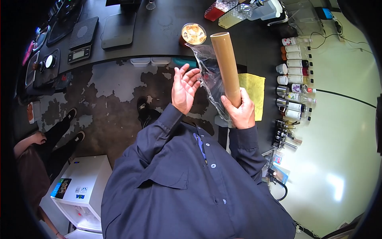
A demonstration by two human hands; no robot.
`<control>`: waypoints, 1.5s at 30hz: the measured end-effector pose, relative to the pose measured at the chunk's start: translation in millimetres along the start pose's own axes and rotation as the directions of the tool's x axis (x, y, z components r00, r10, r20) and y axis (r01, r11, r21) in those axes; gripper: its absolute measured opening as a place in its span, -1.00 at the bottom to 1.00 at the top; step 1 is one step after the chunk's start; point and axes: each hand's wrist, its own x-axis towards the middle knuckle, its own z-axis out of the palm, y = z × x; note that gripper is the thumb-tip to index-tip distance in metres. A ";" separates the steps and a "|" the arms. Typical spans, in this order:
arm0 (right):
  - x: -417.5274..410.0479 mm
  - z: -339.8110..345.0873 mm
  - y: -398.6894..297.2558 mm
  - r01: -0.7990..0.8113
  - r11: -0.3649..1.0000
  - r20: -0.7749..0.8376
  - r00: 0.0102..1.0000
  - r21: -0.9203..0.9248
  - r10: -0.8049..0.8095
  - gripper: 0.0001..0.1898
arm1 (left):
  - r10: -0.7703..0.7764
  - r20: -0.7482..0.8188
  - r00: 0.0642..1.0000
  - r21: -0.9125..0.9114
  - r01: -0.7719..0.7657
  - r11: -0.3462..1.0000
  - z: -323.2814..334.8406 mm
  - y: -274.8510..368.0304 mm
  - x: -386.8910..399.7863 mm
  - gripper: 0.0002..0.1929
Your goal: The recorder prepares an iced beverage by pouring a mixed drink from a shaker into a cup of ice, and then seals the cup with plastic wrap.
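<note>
My right hand (241, 112) grips the lower end of a long brown hollow tube (226, 64), with the thumb along its near side. The tube is tilted and its round open end points away from me; its material is hard to tell. A crumpled sheet of clear plastic film (210, 71) hangs along the tube's left side. Palm up and fingers spread, my left hand (185, 89) is beside the film; its fingertips are at the film's edge, and I cannot tell whether they touch. Just beyond the film stands a clear cup of iced drink (194, 33) on the dark counter (161, 35).
A yellow cloth (253, 95) lies right of my right hand. Several syrup bottles (295, 63) line the wall at right. A digital scale (83, 37) and a flat dark tray (118, 31) are at left. A co-worker's hand (38, 138) is at far left, near a white refrigerator (86, 173).
</note>
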 end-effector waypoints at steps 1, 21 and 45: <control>0.9 -1.4 -2.9 -0.012 1.000 0.018 1.000 -0.012 0.013 -0.61 | -0.068 0.009 0.998 -0.061 0.068 0.996 -1.3 -2.7 -0.3 -0.35; 51.0 11.8 20.3 -0.105 0.930 0.025 0.994 0.353 0.103 -0.40 | 0.442 0.270 0.855 0.692 -0.492 0.529 55.3 58.8 28.2 -0.68; 181.9 64.7 64.8 -0.292 0.416 0.257 0.956 0.861 0.140 -0.48 | 0.564 0.308 0.766 0.919 -0.394 0.032 40.7 150.4 158.6 -0.69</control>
